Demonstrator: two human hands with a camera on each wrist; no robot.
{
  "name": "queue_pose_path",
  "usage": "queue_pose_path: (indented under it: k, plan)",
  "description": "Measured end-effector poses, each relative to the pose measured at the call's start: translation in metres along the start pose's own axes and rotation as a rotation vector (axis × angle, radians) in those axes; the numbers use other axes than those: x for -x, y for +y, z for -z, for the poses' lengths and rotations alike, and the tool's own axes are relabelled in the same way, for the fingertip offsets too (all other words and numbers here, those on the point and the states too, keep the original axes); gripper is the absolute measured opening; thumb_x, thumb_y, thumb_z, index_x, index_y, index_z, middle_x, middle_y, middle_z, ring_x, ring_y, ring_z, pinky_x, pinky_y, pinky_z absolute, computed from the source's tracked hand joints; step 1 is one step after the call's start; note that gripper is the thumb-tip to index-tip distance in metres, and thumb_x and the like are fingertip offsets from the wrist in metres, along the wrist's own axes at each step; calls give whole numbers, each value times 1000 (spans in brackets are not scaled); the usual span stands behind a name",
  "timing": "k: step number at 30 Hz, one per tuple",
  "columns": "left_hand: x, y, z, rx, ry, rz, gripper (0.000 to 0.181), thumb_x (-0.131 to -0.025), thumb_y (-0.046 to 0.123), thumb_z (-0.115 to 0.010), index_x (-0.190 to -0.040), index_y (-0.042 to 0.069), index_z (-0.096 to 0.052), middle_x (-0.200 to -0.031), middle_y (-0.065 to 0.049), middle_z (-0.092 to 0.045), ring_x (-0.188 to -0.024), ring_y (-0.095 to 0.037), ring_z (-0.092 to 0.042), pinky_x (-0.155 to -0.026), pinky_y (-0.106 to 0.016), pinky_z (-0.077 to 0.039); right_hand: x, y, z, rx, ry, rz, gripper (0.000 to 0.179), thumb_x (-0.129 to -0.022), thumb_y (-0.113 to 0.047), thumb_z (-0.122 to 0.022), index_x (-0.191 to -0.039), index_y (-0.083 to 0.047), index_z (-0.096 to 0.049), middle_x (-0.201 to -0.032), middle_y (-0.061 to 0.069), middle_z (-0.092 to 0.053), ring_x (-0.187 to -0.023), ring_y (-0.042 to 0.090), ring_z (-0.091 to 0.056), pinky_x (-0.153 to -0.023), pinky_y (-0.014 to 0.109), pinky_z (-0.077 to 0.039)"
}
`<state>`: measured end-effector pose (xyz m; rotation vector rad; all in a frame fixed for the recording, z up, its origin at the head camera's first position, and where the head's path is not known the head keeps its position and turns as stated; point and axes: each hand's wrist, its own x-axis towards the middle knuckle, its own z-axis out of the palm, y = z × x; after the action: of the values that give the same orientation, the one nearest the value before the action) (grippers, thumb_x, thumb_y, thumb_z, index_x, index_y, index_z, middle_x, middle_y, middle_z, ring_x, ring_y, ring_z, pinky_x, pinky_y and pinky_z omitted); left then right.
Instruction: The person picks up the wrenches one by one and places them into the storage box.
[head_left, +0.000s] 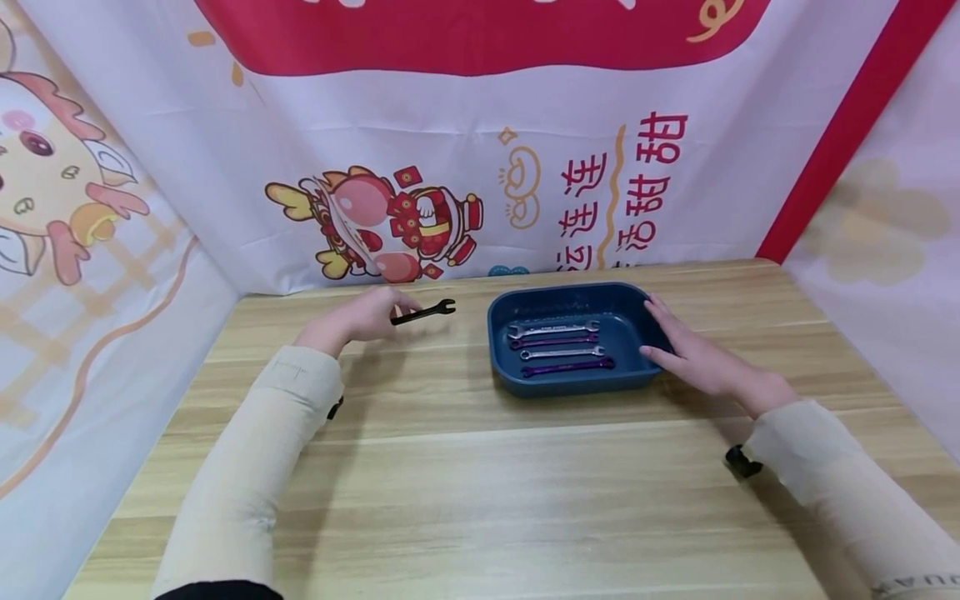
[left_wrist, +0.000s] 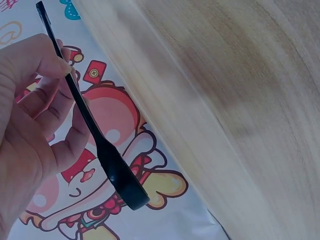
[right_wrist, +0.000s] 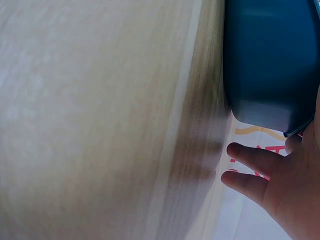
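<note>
My left hand pinches a black combination wrench above the table, left of the blue bin. In the left wrist view, the thumb and fingers hold the wrench by its shank, its thick ring end low in the view. Several wrenches lie side by side in the bin, among them a silver open-end wrench and a purple wrench. At the bin's right end, my right hand rests against the rim with its fingers spread. Two straight fingers show below the bin in the right wrist view.
The wooden table ends at the back against a printed cloth with red lettering and cartoon figures. Similar cloth panels hang at the left and right.
</note>
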<state>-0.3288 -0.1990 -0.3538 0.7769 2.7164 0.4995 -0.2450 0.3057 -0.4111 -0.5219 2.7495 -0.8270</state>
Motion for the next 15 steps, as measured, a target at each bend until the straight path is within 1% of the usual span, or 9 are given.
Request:
queue_pose_path:
  k: [4, 9, 15]
  plan:
    - [-1, 2, 2, 2, 1, 2, 51, -82, -14, -67, -131, -2, -68, -116, -16, -70, -99, -31, -61, -85, -44, -51, -1, 0, 1, 2, 2, 3, 85, -107, -40, -50, -165, -13, 6, -170, 14, 10, -153, 45, -2, -115, 68, -14]
    - [-1, 8, 2, 13, -20, 8, 51, -83, -13, -67, -133, -1, -67, -118, -16, -69, -102, -31, -61, -88, -45, -52, 0, 0, 1, 11, -4, -4, 86, -107, -43, -50, -165, -13, 5, -170, 15, 10, -153, 45, -3, -116, 67, -15]
    - [-5, 20, 4, 10, -21, -17, 52, -81, -13, -67, -132, -1, -67, -119, -15, -68, -101, -30, -61, -83, -42, -53, 0, -1, 0, 13, 1, 0, 86, -107, -44, -50, -165, -13, 5, -170, 14, 9, -153, 45, -3, -115, 68, -15]
